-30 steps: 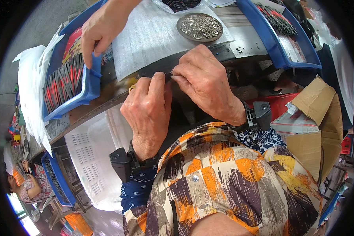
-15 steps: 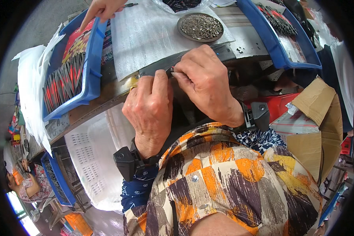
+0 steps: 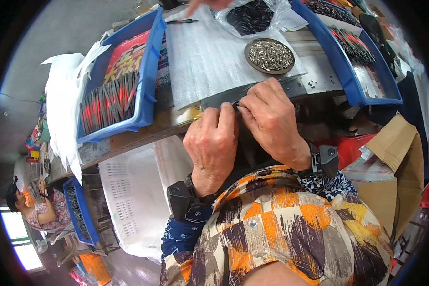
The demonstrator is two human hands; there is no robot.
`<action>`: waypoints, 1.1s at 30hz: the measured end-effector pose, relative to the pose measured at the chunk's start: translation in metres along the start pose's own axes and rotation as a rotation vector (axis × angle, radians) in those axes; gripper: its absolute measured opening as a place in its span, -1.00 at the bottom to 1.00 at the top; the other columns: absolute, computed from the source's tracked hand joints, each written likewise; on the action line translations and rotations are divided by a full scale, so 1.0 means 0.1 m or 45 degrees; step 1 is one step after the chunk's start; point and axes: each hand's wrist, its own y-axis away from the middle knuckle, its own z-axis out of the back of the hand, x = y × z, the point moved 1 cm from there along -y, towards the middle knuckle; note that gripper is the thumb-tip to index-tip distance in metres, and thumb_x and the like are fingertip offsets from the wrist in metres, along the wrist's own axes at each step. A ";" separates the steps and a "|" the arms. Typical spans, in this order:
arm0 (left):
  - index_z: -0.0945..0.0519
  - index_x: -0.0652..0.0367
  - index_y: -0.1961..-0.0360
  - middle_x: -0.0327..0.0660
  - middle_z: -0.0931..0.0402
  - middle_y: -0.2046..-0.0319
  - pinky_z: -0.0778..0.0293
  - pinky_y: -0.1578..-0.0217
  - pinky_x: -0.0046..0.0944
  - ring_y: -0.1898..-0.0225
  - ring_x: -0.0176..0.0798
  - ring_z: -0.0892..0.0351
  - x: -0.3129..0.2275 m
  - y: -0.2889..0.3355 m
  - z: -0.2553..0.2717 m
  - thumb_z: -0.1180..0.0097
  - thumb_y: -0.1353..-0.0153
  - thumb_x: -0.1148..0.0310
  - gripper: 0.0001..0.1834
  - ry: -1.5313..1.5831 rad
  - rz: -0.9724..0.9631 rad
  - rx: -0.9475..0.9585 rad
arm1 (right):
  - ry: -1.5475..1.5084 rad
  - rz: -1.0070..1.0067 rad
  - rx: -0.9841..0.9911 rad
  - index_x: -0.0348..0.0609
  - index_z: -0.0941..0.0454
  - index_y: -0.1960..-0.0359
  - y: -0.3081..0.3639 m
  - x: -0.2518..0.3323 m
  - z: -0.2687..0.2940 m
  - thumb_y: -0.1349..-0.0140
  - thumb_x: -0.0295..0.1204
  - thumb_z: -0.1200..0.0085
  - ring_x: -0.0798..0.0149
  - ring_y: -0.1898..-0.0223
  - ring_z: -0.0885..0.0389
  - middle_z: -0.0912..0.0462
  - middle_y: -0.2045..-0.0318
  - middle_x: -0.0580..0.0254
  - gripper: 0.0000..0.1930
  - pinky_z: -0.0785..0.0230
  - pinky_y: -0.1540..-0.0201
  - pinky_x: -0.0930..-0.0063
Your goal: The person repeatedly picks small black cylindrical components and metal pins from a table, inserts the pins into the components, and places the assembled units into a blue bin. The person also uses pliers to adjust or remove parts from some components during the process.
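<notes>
Both hands meet in front of me at the near edge of the table. My left hand (image 3: 212, 145) is closed, its fingertips pinched together with the knuckles toward me. Close beside it my right hand (image 3: 275, 125) also pinches, thumb against forefinger. A small dark piece (image 3: 237, 103) shows between the fingertips of the two hands; its kind is too small and too covered to make out. Just beyond the right hand stands a round dish (image 3: 270, 56) heaped with small silvery metal parts. Past that lies a clear plastic bag (image 3: 249, 18) of small black parts.
On the left stands a blue tray (image 3: 148, 90) with black-and-red pen-like sticks (image 3: 110, 102); another blue tray (image 3: 355, 90) is at right. One stick (image 3: 182, 21) lies on the white foam sheet (image 3: 190, 62). A white basket (image 3: 128, 190) and cardboard box (image 3: 407, 176) are nearby. Another person's hand (image 3: 209, 5) shows on top.
The whole view has shifted, so things sit further right and lower. The other person's hand has left the left tray for the far edge and is blurred. My hands keep their pinch.
</notes>
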 end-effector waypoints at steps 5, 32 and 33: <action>-0.53 0.12 0.35 -0.20 -0.38 0.54 -0.39 0.56 -0.21 0.58 -0.16 -0.47 0.02 -0.01 0.00 -0.18 -0.03 0.45 -0.87 -0.018 0.004 -0.004 | -0.081 -0.024 0.021 -0.23 -0.46 0.52 -0.02 -0.03 -0.03 0.04 -0.60 -0.17 0.06 0.28 -0.40 -0.42 0.44 0.13 -0.89 -0.33 0.24 0.25; -0.62 0.14 0.26 -0.12 -0.51 0.52 -0.44 0.50 -0.18 0.54 -0.04 -0.53 0.02 0.03 0.05 -0.24 0.03 0.49 -0.76 0.443 0.266 0.107 | -1.468 -1.079 0.528 -0.30 -0.57 0.19 0.05 -0.27 0.02 -0.19 -0.47 -0.17 0.54 0.64 -0.54 -0.59 0.55 0.34 -0.81 -0.29 0.64 0.76; -0.62 0.14 0.26 -0.13 -0.51 0.52 -0.44 0.50 -0.18 0.54 -0.04 -0.53 0.02 0.03 0.05 -0.24 0.03 0.49 -0.76 0.447 0.268 0.117 | -1.472 -1.070 0.523 -0.30 -0.56 0.20 0.05 -0.27 0.01 -0.19 -0.47 -0.17 0.54 0.64 -0.53 -0.58 0.55 0.34 -0.81 -0.30 0.64 0.76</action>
